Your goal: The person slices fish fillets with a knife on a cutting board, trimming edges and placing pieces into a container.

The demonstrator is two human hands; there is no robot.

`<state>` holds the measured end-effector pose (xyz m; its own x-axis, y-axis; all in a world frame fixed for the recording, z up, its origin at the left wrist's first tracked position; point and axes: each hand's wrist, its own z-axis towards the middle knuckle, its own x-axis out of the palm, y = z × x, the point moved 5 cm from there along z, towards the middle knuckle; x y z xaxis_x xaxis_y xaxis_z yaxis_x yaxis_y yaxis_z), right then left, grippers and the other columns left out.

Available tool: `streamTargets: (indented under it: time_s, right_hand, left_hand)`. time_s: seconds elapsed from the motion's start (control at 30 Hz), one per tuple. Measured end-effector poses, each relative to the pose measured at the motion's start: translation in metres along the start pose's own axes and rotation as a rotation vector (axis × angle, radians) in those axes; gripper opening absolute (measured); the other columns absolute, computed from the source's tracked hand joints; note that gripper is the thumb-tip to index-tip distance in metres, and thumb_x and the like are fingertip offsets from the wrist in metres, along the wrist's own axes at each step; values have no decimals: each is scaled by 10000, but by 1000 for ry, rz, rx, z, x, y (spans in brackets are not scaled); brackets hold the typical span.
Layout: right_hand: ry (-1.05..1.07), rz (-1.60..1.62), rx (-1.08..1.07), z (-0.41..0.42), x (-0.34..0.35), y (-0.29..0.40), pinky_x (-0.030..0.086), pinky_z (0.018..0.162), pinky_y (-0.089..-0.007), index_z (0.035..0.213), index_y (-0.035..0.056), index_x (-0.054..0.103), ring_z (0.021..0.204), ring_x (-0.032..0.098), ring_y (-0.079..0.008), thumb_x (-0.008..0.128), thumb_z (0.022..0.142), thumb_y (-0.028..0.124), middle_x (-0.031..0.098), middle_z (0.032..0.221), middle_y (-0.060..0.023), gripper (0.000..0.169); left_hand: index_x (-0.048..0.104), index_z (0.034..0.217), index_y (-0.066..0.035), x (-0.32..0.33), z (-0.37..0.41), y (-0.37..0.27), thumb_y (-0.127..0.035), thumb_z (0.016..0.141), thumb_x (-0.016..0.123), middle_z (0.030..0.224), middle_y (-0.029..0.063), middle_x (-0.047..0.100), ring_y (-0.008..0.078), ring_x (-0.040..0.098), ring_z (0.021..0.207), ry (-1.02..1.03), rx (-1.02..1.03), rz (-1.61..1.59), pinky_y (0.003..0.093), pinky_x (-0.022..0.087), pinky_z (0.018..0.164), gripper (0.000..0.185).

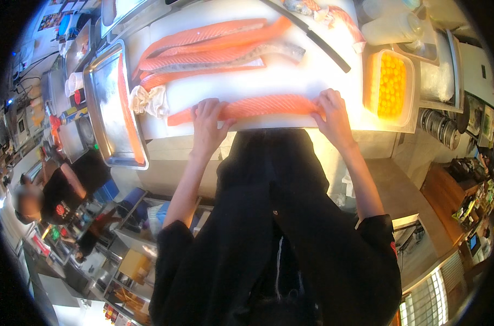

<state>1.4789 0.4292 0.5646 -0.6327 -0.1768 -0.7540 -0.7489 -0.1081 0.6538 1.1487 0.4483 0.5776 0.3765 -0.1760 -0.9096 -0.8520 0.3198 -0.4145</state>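
Note:
A long strip of salmon fillet point(271, 106) lies along the front edge of the white cutting board point(230, 87). My left hand point(209, 118) lies over its left part, fingers across the top and thumb at the near side. At the right end, my right hand point(331, 116) pinches the strip between thumb and fingers. Behind it, several more salmon fillet pieces point(202, 53), some with grey skin showing, rest side by side. A crumpled white cloth point(150, 101) sits left of my left hand.
A knife with a black handle point(328, 51) lies at the back right, near salmon scraps point(344, 24). On the left, a metal tray point(91, 83) holds one narrow salmon strip point(129, 118). A plastic tub of orange-yellow balls point(391, 87) stands at right. Another person point(67, 187) is at far left.

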Motion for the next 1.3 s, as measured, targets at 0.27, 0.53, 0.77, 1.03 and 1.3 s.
streamTargets:
  time_s: [0.27,0.53,0.77,1.03,1.3]
  right_hand:
    - [-137,-93,-257,-48,13,-4,446,1020,-474,1056,22,646,1185,592,-352,684,743,-69,630,1235,-137,328]
    - [-77,-128,-119,-48,14,27,412,1038,-464,1249,44,591,1254,531,-329,784,671,15,584,1265,-142,611]
    - [101,-99,-206,-21,18,17,438,887,-426,1106,54,586,1061,547,-307,807,661,51,555,1083,-115,496]
    - [57,-250,-319,2,17,3,457,838,-423,1052,71,578,960,618,-306,630,774,-51,616,999,-114,308]
    - [-64,-75,-58,-7,24,35,489,920,-441,1251,45,617,1013,642,-344,739,831,83,684,1075,-139,439]
  left_hand:
    - [630,1021,-86,19,-41,19,-93,715,861,1141,70,676,294,636,1141,-95,259,-8,468,475,975,383]
    - [617,1095,-74,1,-33,44,-48,753,811,1063,78,671,315,642,1023,186,204,-16,441,487,891,394]
    - [625,1059,-64,-38,-8,34,-26,780,785,965,111,656,344,687,879,240,152,-139,401,550,737,324]
    - [628,979,-92,-67,9,31,-10,774,716,911,85,631,319,662,801,32,309,-40,415,526,685,238]
    - [632,1045,-106,-43,-5,62,-15,751,749,1043,74,709,357,690,899,281,87,39,469,515,763,330]
